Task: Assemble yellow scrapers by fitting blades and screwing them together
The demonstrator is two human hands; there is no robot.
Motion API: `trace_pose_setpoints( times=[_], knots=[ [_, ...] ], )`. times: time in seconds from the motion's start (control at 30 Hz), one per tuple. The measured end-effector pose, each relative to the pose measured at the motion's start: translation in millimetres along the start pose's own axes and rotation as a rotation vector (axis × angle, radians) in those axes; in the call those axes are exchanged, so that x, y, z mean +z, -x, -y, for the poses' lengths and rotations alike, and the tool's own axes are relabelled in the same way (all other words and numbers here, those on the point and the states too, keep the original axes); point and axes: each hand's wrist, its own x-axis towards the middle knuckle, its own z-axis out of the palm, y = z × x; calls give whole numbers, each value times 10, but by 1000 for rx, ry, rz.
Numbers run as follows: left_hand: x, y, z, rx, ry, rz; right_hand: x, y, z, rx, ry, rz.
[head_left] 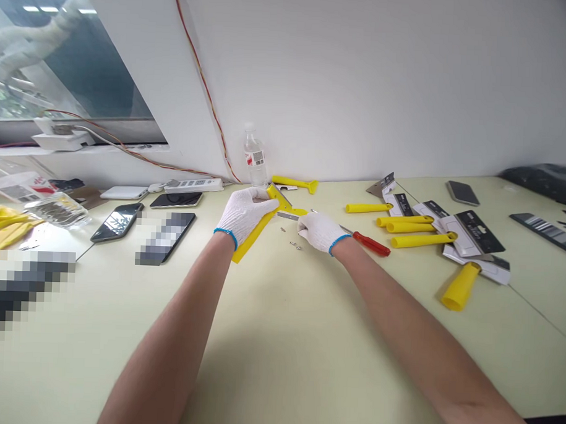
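My left hand (248, 212), in a white knit glove with a blue cuff, is closed around a yellow scraper handle (254, 239). Its forked yellow head (296, 211) points right, towards my other hand. My right hand (318, 230), gloved the same way, pinches the end of a thin metal blade (287, 216) just below that head. Whether blade and head touch, I cannot tell. Several small screws (295, 245) lie on the table below the blade. Beside my right wrist lies a screwdriver with a red handle (371, 244), its shaft partly hidden by the hand.
Several yellow-handled scrapers (424, 240) with black-and-white cards spread to the right. Another yellow scraper (296, 183) lies near the wall by a clear bottle (256, 158). Phones (118, 222), a power strip (194, 184) and a clear box of small parts (58, 210) are on the left.
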Motion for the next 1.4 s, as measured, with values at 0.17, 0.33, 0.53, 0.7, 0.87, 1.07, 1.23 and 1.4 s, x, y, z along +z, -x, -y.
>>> trace_pose_setpoints(
  times=[0.17,0.33,0.53,0.7,0.87,1.07,1.23,1.4],
  knots=[
    [-14,14,-28,22,21,-8,-51,-5,-142,9,-15,-6],
    [-13,5,-8,26,29,-6,12,-56,-163,123,-33,-32],
    [7,-35,55,25,14,-13,112,-93,-197,224,-86,-84],
    [7,-43,69,48,13,-3,191,-78,-78,193,-167,-117],
    [-2,-36,58,38,-7,-20,261,-106,-19,158,-209,-124],
    [-7,-39,52,44,-28,-28,194,-94,-201,57,-230,-74],
    [-18,-39,46,33,-20,-27,82,-80,-437,-135,-333,-157],
    [-23,-13,27,27,9,-1,77,-174,-590,-348,-440,-250]
  ],
)
